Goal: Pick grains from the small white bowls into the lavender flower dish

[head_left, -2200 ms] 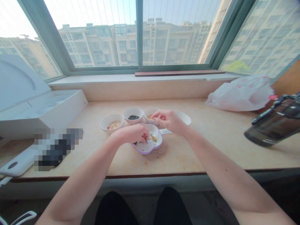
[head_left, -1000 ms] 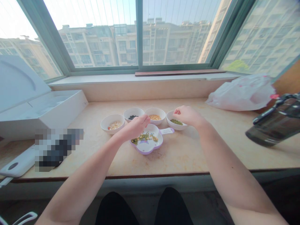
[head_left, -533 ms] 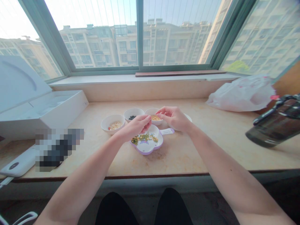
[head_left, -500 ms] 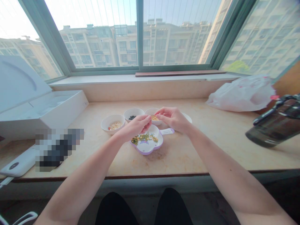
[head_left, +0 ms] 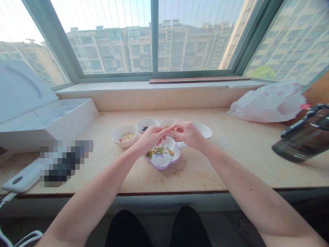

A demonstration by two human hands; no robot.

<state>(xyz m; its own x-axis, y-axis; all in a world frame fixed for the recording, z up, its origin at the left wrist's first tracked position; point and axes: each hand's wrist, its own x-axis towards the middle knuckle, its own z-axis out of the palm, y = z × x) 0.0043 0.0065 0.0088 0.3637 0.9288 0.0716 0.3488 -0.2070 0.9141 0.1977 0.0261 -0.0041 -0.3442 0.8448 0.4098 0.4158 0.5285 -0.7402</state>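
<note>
My left hand (head_left: 153, 136) and my right hand (head_left: 187, 133) meet at the fingertips above a flower-shaped white dish (head_left: 166, 162) with a purple rim. Both are closed in a pinch; anything between the fingers is too small to make out. Green and yellow beans (head_left: 159, 150) lie spread over the back part of the dish. Its handle (head_left: 183, 144) is partly behind my right hand. Just past my hands are a white bowl of black beans (head_left: 145, 129) and another white bowl (head_left: 167, 120), whose contents my fingers mostly cover.
At left stands a white bowl (head_left: 125, 127) with pale flakes. A white plate (head_left: 205, 130) lies right of my right hand. An open white box (head_left: 69, 118), a white power bank (head_left: 22, 180), a plastic bag (head_left: 268, 103) and a dark jug (head_left: 299, 144) sit farther out.
My right hand has come down and left from above the right bowl, and its fingertips now meet those of my left hand. The left hand stays nearly in place.
</note>
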